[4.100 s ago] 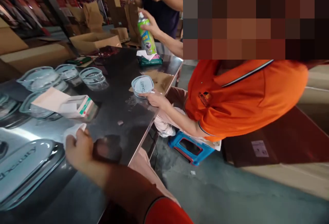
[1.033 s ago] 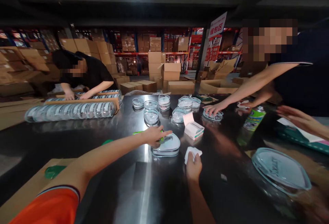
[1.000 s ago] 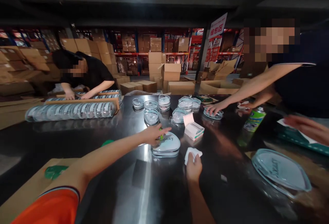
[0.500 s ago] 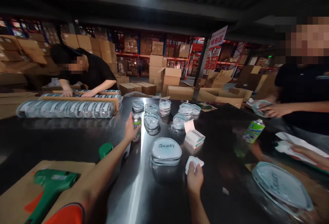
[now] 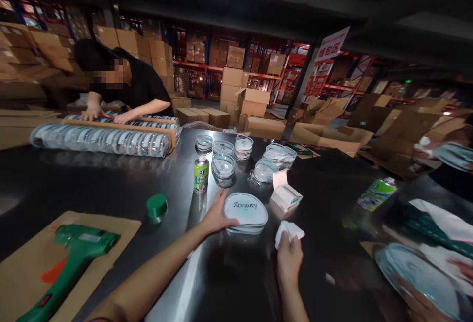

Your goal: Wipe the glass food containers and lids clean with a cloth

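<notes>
My left hand (image 5: 217, 215) is at the left end of a clear, pale-blue-edged cosmetic pouch (image 5: 245, 209) marked "beauty". Its thumb reaches over the pouch's front edge and its fingers lie apart along the back left side. More of the same pouch seems stacked underneath. My right hand (image 5: 289, 258) pinches a folded white tissue (image 5: 289, 231) just right of the pouch. Behind my left hand a green spray can (image 5: 201, 175) stands upright and uncapped. A green cap (image 5: 156, 206) lies to its left on the dark, shiny table (image 5: 229, 273).
Small clear pouches (image 5: 223, 165) stand in groups farther back, near an open white box (image 5: 287, 197). A green glue gun (image 5: 83, 245) lies on cardboard at left. One co-worker (image 5: 125, 85) leans over rows of pouches (image 5: 99, 140). Another can (image 5: 377, 194) and a co-worker's hands are at right.
My left hand has let go of the spray can and come nearer, to the left end of the pouch. My right hand still holds the tissue. The view has shifted slightly.
</notes>
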Demonstrator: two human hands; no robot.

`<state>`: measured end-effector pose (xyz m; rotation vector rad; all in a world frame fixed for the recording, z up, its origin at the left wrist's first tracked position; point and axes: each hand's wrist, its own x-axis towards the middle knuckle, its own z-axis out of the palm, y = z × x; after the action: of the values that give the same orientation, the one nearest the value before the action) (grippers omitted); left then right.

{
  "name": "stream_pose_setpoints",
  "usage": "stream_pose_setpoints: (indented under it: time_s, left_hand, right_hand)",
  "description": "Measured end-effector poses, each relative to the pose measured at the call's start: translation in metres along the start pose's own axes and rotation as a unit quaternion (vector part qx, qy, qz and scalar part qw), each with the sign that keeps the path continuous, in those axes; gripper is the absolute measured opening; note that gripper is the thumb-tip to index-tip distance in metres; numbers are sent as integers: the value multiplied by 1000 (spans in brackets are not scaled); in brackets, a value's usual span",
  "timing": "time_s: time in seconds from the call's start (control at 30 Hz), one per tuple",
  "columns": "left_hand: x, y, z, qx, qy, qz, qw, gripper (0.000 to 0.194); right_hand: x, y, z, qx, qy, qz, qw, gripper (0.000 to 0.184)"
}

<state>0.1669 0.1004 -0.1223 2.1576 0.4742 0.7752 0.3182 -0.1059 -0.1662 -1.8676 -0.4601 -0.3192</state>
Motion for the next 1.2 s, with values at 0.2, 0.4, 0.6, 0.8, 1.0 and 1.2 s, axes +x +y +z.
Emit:
stream_pose_setpoints:
  time_s: [0.2, 0.4, 0.6, 0.8, 1.0, 1.2]
  left_hand:
    - [2, -9, 11, -52, -61, -21, 997, 112]
    - [1, -6, 18, -82, -67, -24, 994, 114]
    - [1, -6, 15, -99, -73, -38, 992, 117]
    - [1, -4, 16, -107, -79, -34, 991, 114]
    - [-3, -2, 16, -106, -75, -21, 991, 112]
    - [-4, -2, 15, -92, -73, -16, 993, 107]
  right_hand:
    - [11, -75, 14, -157, -167, -185, 956, 25]
    - [24, -115, 36, -342, -253, -221, 878, 40]
    - [24, -117, 26, -365, -361, -289, 808, 46]
    - [32, -116, 25, -377, -365, -278, 804, 45]
    - [29, -120, 33, -363, -389, -289, 796, 38]
    - [25, -120, 33, -369, -377, -288, 799, 44]
